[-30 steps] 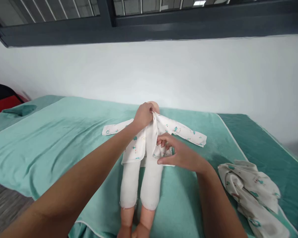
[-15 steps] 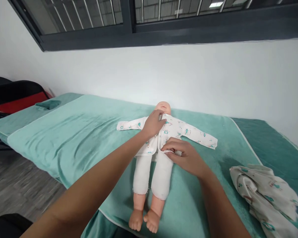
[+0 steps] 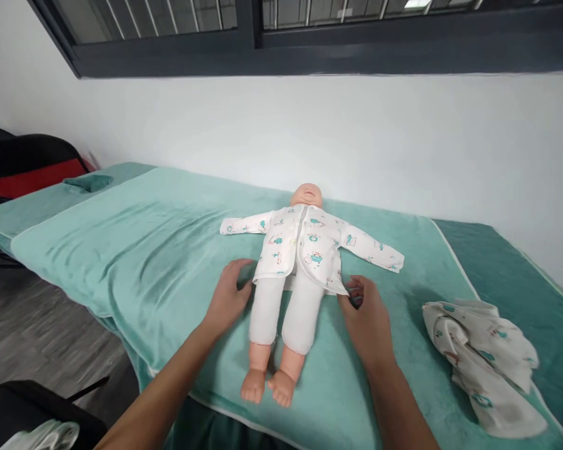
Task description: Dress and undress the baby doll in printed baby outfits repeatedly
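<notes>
A baby doll [image 3: 306, 195] lies on its back, head toward the wall, arms of its clothing spread out. It wears a white printed baby shirt [image 3: 281, 240], whose two front edges meet at the chest and part lower down, over white-covered legs [image 3: 265, 309]. My left hand [image 3: 228, 297] is beside the shirt's left hem, thumb and forefinger apart, thumb close to the cloth. At the opposite side, my right hand [image 3: 366, 312] has curled fingers at the flared hem corner, which looks pinched at the fingertips. The doll's bare feet [image 3: 253, 384] point toward me.
Green cloth [image 3: 145, 250] covers the bed, which stands against a white wall below a dark window frame [image 3: 169, 59]. A crumpled printed garment [image 3: 488, 365] lies at the right. Black-and-red chairs [image 3: 32, 165] stand at the far left, and a black seat [image 3: 32, 412] is at lower left.
My left hand has left the doll's chest and come down to the left hem. My right hand has moved from the front opening's lower edge outward to the right hem corner.
</notes>
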Available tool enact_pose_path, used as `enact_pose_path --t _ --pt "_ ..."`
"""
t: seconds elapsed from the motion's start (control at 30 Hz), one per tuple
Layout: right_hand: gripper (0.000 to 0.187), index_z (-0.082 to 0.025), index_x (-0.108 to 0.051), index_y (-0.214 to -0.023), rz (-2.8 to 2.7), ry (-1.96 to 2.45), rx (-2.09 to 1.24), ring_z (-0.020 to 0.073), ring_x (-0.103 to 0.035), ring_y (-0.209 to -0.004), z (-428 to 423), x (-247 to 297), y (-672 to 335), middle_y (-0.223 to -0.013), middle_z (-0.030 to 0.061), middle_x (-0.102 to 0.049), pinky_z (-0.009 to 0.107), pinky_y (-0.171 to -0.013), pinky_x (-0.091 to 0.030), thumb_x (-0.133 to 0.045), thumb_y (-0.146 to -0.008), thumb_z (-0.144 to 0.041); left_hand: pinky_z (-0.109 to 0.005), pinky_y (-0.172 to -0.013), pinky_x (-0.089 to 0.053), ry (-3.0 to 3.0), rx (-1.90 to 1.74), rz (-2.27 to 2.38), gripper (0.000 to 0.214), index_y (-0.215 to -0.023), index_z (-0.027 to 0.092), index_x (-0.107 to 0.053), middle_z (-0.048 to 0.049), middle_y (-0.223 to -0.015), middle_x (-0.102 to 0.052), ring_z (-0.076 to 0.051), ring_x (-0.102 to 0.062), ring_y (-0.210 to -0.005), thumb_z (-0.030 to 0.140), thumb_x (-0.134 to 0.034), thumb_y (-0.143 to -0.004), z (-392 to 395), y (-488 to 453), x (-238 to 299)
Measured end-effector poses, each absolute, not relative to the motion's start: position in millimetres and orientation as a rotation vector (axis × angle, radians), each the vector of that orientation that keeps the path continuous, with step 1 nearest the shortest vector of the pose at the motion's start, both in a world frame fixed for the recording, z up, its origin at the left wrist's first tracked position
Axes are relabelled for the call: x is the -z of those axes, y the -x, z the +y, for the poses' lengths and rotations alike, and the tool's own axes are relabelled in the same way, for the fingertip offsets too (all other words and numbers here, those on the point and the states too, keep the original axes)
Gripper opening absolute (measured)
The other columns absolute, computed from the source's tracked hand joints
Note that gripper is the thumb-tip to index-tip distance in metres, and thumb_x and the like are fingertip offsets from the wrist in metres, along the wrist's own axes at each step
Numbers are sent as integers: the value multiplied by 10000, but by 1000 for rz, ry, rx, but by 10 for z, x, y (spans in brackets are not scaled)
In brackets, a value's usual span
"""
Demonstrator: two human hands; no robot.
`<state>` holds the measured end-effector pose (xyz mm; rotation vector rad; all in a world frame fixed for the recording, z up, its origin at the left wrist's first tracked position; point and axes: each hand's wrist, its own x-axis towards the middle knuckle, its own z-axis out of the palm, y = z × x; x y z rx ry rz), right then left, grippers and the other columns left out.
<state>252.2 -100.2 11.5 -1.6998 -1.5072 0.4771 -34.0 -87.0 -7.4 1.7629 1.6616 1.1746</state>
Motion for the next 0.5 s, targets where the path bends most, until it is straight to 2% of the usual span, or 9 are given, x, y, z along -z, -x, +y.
enact_pose_path --t 0.1,0.27,0.4,0.5 --pt "382 -239 -546 -1235 -1577 1883 -481 259 -642 -858 -979 -208 -2410 -995 57 -707 352 -711 -419 -548 -899 -421 -471 -1130 -365 -1933 -1027 1769 461 -1246 224 -611 -97 -1383 -602 -293 -523 -1301 302 -657 -795 -930 335 76" --pt "336 -258 -579 -1227 -1622 1840 -518 266 -666 -819 -967 -307 -2287 -923 51 -736 329 -667 -398 -466 -934 -377 -484 -1068 -374 -1976 -883 1866 222 -1013 265 -720 -49 -1353 -640 -298 -551 -1262 265 -569 -850 -800 172 -32" --pt "298 -252 -593 -1158 -1509 1807 -579 242 -640 -702 -1096 -291 -2328 -761 13 -705 321 -636 -403 -466 -939 -410 -443 -1025 -406 -1923 -1006 1791 207 -940 240 -708 -52 -1229 -693 -268 -587 -1179 245 -513 -870 -795 150 -52" --pt "274 -241 -590 -1124 -1512 1839 -568 227 -619 -625 -1221 -269 -2345 -641 -15 -657 313 -612 -377 -432 -951 -382 -398 -970 -448 -1830 -1193 1745 154 -825 220 -642 -56 -1108 -711 -238 -616 -1073 254 -500 -873 -844 183 -25"
